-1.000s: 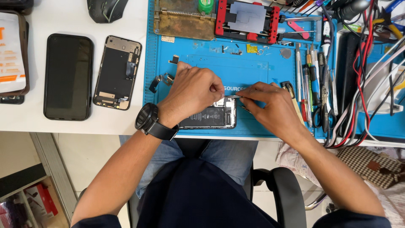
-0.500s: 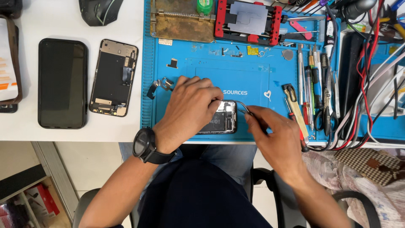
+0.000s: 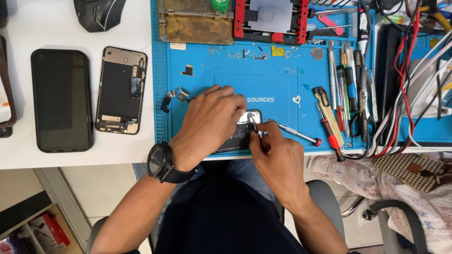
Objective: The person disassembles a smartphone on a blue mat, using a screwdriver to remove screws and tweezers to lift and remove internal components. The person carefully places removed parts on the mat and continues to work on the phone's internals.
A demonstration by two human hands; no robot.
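Two hands: I see both meet over one opened phone (image 3: 240, 136) at the near edge of the blue mat (image 3: 197, 84).
Left hand (image 3: 209, 122): pressed flat on the phone, covering most of it.
Phone axis: I judge it runs left to right, under both hands.
Right hand (image 3: 275, 157): pinched on tweezers (image 3: 254, 126), tips at the phone's right end.
Screwdriver (image 3: 294, 133): just right of it, unheld.
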